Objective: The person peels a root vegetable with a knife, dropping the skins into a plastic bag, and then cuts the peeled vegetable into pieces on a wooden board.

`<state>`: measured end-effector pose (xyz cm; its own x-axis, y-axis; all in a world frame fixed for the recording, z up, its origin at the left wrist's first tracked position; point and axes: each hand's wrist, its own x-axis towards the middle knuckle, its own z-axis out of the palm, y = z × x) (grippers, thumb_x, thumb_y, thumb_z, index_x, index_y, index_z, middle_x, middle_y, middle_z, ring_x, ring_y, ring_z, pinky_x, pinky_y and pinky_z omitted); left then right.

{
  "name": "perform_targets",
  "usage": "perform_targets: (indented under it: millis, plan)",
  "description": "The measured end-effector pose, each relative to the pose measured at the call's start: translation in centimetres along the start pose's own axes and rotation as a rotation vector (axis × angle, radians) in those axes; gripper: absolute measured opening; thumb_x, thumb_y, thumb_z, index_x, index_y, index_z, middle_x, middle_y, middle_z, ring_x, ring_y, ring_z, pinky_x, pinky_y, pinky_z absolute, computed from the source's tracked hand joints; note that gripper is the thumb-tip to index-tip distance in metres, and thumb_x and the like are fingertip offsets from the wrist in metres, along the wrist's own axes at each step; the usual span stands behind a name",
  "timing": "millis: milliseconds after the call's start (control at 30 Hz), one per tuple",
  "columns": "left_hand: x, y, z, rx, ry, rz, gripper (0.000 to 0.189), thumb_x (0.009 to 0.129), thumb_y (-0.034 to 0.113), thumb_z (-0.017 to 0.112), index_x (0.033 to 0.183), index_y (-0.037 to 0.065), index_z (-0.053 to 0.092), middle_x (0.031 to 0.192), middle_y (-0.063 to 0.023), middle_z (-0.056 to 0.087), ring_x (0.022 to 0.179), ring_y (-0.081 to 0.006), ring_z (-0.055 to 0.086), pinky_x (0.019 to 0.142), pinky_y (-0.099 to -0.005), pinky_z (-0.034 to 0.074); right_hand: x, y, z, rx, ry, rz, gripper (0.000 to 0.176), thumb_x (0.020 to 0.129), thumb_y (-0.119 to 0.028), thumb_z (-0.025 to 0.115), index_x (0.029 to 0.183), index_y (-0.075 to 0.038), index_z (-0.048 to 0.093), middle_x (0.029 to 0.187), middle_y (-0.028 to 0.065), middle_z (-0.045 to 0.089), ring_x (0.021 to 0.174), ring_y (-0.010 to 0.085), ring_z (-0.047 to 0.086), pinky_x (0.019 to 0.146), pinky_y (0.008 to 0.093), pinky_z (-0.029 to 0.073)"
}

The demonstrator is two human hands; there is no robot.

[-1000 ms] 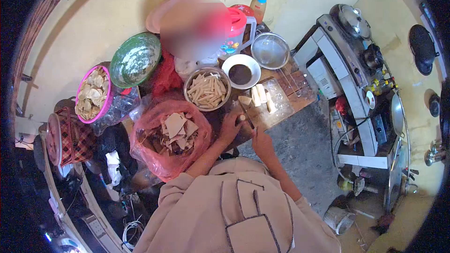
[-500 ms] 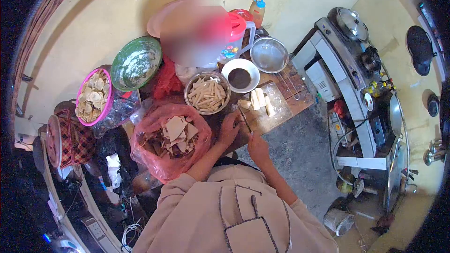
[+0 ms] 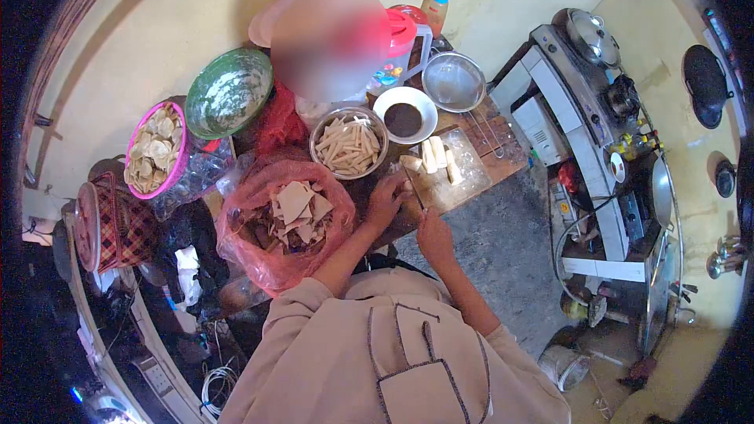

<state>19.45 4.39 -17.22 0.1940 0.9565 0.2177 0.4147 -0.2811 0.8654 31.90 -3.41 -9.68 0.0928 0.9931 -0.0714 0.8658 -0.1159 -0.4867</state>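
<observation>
My right hand [image 3: 434, 237] is closed around the handle of a knife [image 3: 416, 191], whose narrow blade points away from me over the left part of a cutting board [image 3: 469, 182]. Beside the blade, my left hand [image 3: 386, 198] rests at the board's left edge with its fingers bunched. Whatever lies under those fingers is hidden. Several pale peeled pieces [image 3: 430, 156] lie on the board, beyond the knife. A metal bowl [image 3: 315, 159] full of pale cut sticks [image 3: 349, 146] stands just past my left hand. Left of my forearm sits a pink plastic bag [image 3: 243, 255] holding thin pale flakes [image 3: 295, 202].
Behind the board are a white bowl of dark contents [image 3: 404, 121] and a wire strainer [image 3: 454, 82]. At left stand a floury green basin [image 3: 228, 94] and a pink-rimmed basket of pale slices [image 3: 157, 149]. A stove [image 3: 565, 71] is on the right.
The whole view has shifted slightly, so the table things appear a little higher. Both hands keep nearly the same place at the board, and the knife stays in my right hand.
</observation>
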Motion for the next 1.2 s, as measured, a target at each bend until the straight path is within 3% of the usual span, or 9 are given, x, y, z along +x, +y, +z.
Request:
perform_targets:
  millis: [200, 600, 700, 800, 1100, 1200]
  plan:
    - [0.1, 0.2, -0.1, 0.051, 0.049, 0.083, 0.032, 0.071, 0.013, 0.063, 0.1, 0.004, 0.054, 0.098, -0.0127, 0.053, 0.092, -0.0309, 0.052, 0.081, -0.0371, 0.042, 0.0, 0.2, 0.1, -0.039, -0.005, 0.001, 0.026, 0.09, -0.025, 0.036, 0.084, 0.0, 0.042, 0.064, 0.0237, 0.055, 0.063, 0.0414, 0.055, 0.054, 0.0506, 0.042]
    - [0.2, 0.0, 0.0, 0.036, 0.063, 0.077, 0.032, 0.069, 0.014, 0.066, 0.098, 0.005, 0.056, 0.095, -0.0111, 0.055, 0.089, -0.028, 0.053, 0.078, -0.0351, 0.043, 0.2, 1.2, 0.7, 0.011, -0.016, -0.005, 0.025, 0.089, -0.024, 0.037, 0.083, 0.0, 0.042, 0.062, 0.0233, 0.054, 0.059, 0.0415, 0.054, 0.052, 0.0506, 0.042]
    - [0.2, 0.6, -0.3, 0.002, 0.012, -0.003, 0.033, 0.069, 0.014, 0.066, 0.098, 0.004, 0.056, 0.095, -0.011, 0.055, 0.089, -0.0282, 0.054, 0.078, -0.0353, 0.043, 0.2, 0.5, 0.1, 0.005, -0.024, 0.007, 0.024, 0.089, -0.023, 0.038, 0.083, 0.0, 0.042, 0.062, 0.0233, 0.054, 0.058, 0.0411, 0.054, 0.051, 0.05, 0.042]
    - [0.2, 0.4, -0.3, 0.02, 0.055, 0.096, 0.033, 0.069, 0.015, 0.066, 0.099, 0.005, 0.056, 0.095, -0.0109, 0.055, 0.088, -0.0283, 0.054, 0.077, -0.0351, 0.043, 0.3, 0.4, -0.1, 0.006, -0.04, 0.008, 0.024, 0.089, -0.023, 0.038, 0.083, 0.0, 0.042, 0.062, 0.0233, 0.054, 0.058, 0.0409, 0.054, 0.051, 0.0497, 0.042]
    - [0.1, 0.5, -0.5, 0.054, 0.007, 0.078, 0.038, 0.071, 0.017, 0.066, 0.104, 0.004, 0.052, 0.097, -0.0113, 0.053, 0.086, -0.0277, 0.055, 0.076, -0.0334, 0.045, 0.5, 1.0, 0.4, -0.022, -0.033, 0.008, 0.025, 0.089, -0.023, 0.038, 0.084, 0.001, 0.044, 0.064, 0.0236, 0.055, 0.06, 0.0408, 0.055, 0.052, 0.0489, 0.043]
    - [-0.1, 0.6, -0.5, -0.136, -0.035, -0.052, 0.039, 0.073, 0.009, 0.061, 0.11, 0.004, 0.048, 0.101, -0.0109, 0.052, 0.092, -0.0285, 0.052, 0.083, -0.0372, 0.041, 0.7, 1.2, 0.6, -0.038, -0.047, 0.017, 0.025, 0.089, -0.023, 0.038, 0.083, 0.0, 0.044, 0.064, 0.0235, 0.055, 0.061, 0.0409, 0.055, 0.053, 0.0493, 0.043]
